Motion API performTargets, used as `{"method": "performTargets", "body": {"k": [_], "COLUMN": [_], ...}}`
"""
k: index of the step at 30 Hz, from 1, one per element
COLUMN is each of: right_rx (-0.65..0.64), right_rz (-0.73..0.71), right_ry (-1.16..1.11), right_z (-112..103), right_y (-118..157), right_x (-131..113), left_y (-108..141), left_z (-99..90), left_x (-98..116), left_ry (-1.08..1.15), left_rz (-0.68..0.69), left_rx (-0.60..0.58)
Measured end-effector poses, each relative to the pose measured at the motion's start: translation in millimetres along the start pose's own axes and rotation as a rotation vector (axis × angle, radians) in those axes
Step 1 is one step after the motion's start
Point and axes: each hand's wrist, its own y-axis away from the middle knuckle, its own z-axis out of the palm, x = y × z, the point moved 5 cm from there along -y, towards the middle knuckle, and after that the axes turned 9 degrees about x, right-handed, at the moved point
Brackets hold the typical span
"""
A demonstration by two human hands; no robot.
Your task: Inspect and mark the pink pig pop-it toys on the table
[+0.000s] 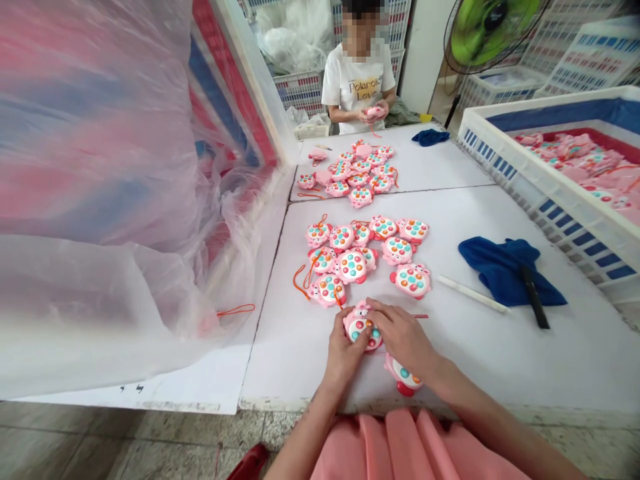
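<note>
A pink animal-shaped toy [356, 325] with a white oval face of coloured round buttons is between my hands, just above the table's near part. My left hand [343, 350] is closed around its left side, the thumb on the front. My right hand [400, 331] grips the toy's upper right, fingertips at its head. A second pink button toy [401, 375] lies beneath my right wrist, partly covered. Beside my right hand a thin reddish stick [420, 316] pokes out. Several similar toys [353, 265] with orange cord loops lie beyond my hands.
Right of me lie a blue cloth [500, 263], a black-handled tool [535, 300] and a white stick [473, 294]. A white crate [550, 207] of pink toys borders the table's right. Plastic sheeting [125, 280] hangs left. Opposite, a person [361, 83] holds a pink toy behind another toy group [357, 175].
</note>
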Motion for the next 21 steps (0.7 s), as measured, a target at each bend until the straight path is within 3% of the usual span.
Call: {"method": "performTargets", "body": {"k": [21], "right_rx": [-0.023], "right_rz": [0.015], "right_ry": [0.008], "right_z": [-2.8], "right_y": [0.8], "right_x": [-3.3], "left_y": [4.7], "left_z": [-0.5], "left_x": [-0.4], "left_ry": [-0.059], "left_rz": [0.061], "left_rx": [0.025]}}
